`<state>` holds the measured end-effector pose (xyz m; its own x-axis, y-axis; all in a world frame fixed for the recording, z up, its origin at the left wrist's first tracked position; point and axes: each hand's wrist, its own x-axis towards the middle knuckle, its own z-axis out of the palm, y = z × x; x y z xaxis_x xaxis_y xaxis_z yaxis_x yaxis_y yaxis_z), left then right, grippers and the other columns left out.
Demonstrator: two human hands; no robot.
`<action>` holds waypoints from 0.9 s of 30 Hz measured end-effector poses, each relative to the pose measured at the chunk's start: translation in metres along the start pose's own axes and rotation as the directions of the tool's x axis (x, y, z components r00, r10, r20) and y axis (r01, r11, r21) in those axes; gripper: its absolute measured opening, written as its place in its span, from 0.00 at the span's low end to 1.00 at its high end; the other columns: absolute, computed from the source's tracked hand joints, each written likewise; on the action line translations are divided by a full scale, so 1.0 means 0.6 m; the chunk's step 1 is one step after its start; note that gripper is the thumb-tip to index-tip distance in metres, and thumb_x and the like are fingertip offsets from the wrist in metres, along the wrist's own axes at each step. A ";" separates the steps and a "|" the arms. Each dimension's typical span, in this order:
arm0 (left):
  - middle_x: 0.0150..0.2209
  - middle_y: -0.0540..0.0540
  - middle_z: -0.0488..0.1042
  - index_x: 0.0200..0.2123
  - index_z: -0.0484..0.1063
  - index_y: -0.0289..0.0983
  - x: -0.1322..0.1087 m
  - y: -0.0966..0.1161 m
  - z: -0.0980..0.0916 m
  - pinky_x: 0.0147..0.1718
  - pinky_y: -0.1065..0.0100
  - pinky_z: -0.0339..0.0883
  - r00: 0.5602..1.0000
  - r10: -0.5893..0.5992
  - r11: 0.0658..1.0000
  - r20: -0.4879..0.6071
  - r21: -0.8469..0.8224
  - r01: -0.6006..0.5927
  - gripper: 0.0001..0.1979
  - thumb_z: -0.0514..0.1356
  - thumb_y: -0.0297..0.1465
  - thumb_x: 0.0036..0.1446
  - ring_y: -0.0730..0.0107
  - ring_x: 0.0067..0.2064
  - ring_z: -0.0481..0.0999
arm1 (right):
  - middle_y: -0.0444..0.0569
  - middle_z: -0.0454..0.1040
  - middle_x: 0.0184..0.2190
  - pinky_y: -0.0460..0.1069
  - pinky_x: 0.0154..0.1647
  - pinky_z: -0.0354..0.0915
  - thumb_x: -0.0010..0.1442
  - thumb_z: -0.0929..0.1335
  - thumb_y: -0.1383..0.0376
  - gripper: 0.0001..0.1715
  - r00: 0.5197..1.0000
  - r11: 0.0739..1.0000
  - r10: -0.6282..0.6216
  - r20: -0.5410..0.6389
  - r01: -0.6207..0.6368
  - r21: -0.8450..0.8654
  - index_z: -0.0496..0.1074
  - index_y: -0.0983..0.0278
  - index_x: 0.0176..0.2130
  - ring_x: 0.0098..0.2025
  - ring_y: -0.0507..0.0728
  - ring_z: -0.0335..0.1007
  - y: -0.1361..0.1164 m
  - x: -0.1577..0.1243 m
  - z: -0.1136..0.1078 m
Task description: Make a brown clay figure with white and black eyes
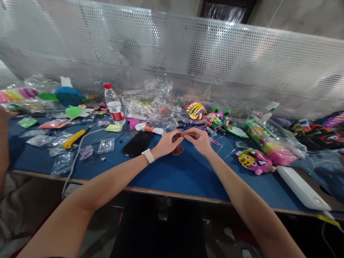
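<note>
My left hand [169,142], with a pale band on its wrist, and my right hand [197,139] meet fingertip to fingertip over the blue table [172,179]. Both are closed in a pinch. Whatever lies between the fingertips is too small and hidden to name. Just below my left fingers sits a brown, rounded, shiny lump [177,151], partly covered by the hand. A black phone [137,143] lies to the left of my left hand. Thin purple sticks [215,141] lie beside my right hand.
At the left are a yellow utility knife [73,139], a white cable [77,154], small plastic bags and a red-capped bottle [114,105]. A colourful clay animal face [254,161] and a white device [302,188] lie right. Behind stands a perforated metal panel [166,53].
</note>
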<state>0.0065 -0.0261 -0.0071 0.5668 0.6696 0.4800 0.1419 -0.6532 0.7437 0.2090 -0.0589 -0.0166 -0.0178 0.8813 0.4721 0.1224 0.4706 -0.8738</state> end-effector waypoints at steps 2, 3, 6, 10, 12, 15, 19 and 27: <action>0.44 0.41 0.83 0.48 0.77 0.36 0.001 -0.003 0.001 0.43 0.61 0.76 1.000 -0.011 0.998 -0.017 -0.066 0.010 0.15 0.59 0.41 0.70 0.62 0.42 0.82 | 0.50 0.85 0.39 0.56 0.46 0.78 0.59 0.78 0.52 0.15 0.997 0.986 -0.080 -0.015 0.077 -0.147 0.82 0.58 0.41 0.43 0.61 0.83 -0.006 -0.002 0.002; 0.44 0.41 0.83 0.47 0.77 0.36 0.002 -0.005 0.001 0.43 0.62 0.76 1.000 -0.017 0.996 -0.021 -0.093 0.014 0.15 0.59 0.41 0.69 0.62 0.42 0.82 | 0.50 0.84 0.39 0.56 0.44 0.78 0.60 0.78 0.52 0.14 0.993 0.970 -0.115 -0.016 0.109 -0.215 0.83 0.58 0.40 0.42 0.61 0.82 -0.009 -0.004 0.004; 0.42 0.42 0.83 0.44 0.77 0.36 0.005 -0.008 -0.001 0.44 0.62 0.75 0.999 -0.026 0.991 -0.019 -0.134 0.023 0.14 0.60 0.41 0.69 0.63 0.42 0.82 | 0.50 0.83 0.38 0.55 0.40 0.76 0.63 0.75 0.52 0.13 0.985 0.929 -0.172 -0.010 0.159 -0.335 0.83 0.59 0.40 0.40 0.60 0.80 -0.014 -0.006 0.006; 0.41 0.43 0.82 0.42 0.77 0.36 0.009 -0.013 -0.004 0.43 0.63 0.74 1.000 -0.013 0.985 -0.012 -0.174 0.011 0.13 0.61 0.39 0.69 0.66 0.40 0.81 | 0.50 0.83 0.38 0.56 0.41 0.76 0.66 0.73 0.53 0.12 0.983 0.893 -0.184 0.018 0.174 -0.415 0.83 0.57 0.41 0.39 0.60 0.79 -0.018 -0.006 0.006; 0.40 0.43 0.81 0.41 0.77 0.36 0.011 -0.015 -0.005 0.43 0.63 0.74 1.000 -0.005 0.983 -0.007 -0.182 0.003 0.13 0.60 0.39 0.70 0.66 0.40 0.80 | 0.50 0.82 0.38 0.58 0.43 0.76 0.67 0.72 0.53 0.12 0.981 0.876 -0.191 0.040 0.188 -0.444 0.83 0.56 0.44 0.39 0.61 0.79 -0.021 -0.005 0.004; 0.40 0.42 0.81 0.42 0.76 0.36 0.013 -0.019 -0.006 0.43 0.63 0.74 1.000 -0.022 0.980 -0.017 -0.196 0.018 0.14 0.60 0.41 0.70 0.66 0.40 0.79 | 0.50 0.82 0.41 0.60 0.46 0.76 0.69 0.71 0.53 0.15 0.971 0.848 -0.216 0.107 0.241 -0.473 0.82 0.53 0.52 0.40 0.61 0.78 -0.027 -0.005 0.001; 0.42 0.42 0.81 0.44 0.76 0.36 0.012 -0.020 -0.009 0.43 0.64 0.74 0.998 -0.062 0.969 -0.010 -0.238 0.058 0.14 0.60 0.42 0.70 0.67 0.41 0.79 | 0.49 0.82 0.44 0.58 0.43 0.76 0.65 0.74 0.54 0.19 0.958 0.836 -0.236 0.165 0.286 -0.468 0.81 0.52 0.54 0.37 0.59 0.76 -0.029 -0.007 0.002; 0.33 0.47 0.77 0.39 0.74 0.37 0.010 -0.003 -0.014 0.35 0.67 0.65 0.999 0.042 0.996 0.024 0.082 -0.044 0.13 0.57 0.40 0.71 0.67 0.34 0.72 | 0.50 0.82 0.38 0.56 0.38 0.73 0.69 0.71 0.56 0.10 0.953 0.814 -0.267 0.147 0.304 -0.494 0.82 0.56 0.44 0.36 0.60 0.76 -0.021 -0.008 0.002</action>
<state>0.0027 -0.0181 -0.0013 0.5919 0.6327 0.4993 0.1829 -0.7088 0.6813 0.2065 -0.0691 -0.0078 -0.1952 0.7201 0.6658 0.5849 0.6304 -0.5104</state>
